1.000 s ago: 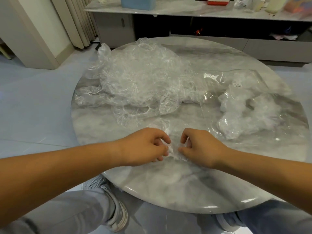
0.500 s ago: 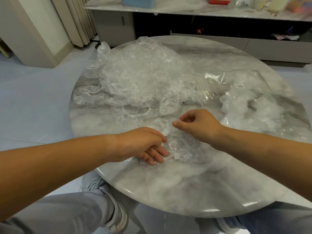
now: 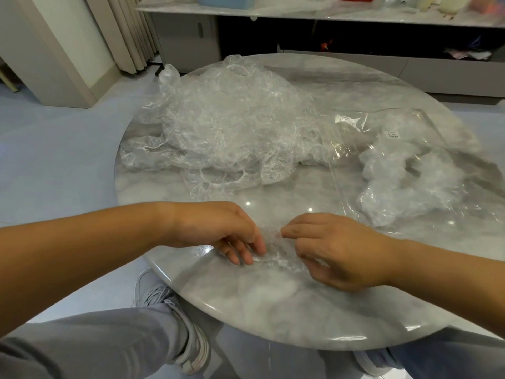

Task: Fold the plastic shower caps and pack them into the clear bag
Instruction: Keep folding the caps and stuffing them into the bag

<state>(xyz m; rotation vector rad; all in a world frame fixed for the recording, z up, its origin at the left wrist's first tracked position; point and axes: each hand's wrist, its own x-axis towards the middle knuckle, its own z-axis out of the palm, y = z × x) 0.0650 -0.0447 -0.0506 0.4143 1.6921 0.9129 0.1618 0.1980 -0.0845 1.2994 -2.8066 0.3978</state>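
Now, left hand: our grip is loose and open, the fingers nearly straight and slanting down, their tips touching the left end of the shower cap.
Right hand: half curled, forefinger pointing toward the left hand, thumb low by the bench. It lies over the right end of the shower cap, but the film is so clear that we cannot tell whether this grip pinches it or only rests on it.
Where the shower cap lies: a small crumpled wad on the bench near its front edge, between our two hands.
Loose caps: a big rumpled heap on the far left part of the bench, well apart from our hands.
Clear bag: flat on the right side of the bench, with a small white label on it.
Packed caps: bunched whitish wads inside the bag.
Bench top: round, glossy grey marble.
Below us: grey trousers and a grey shoe.
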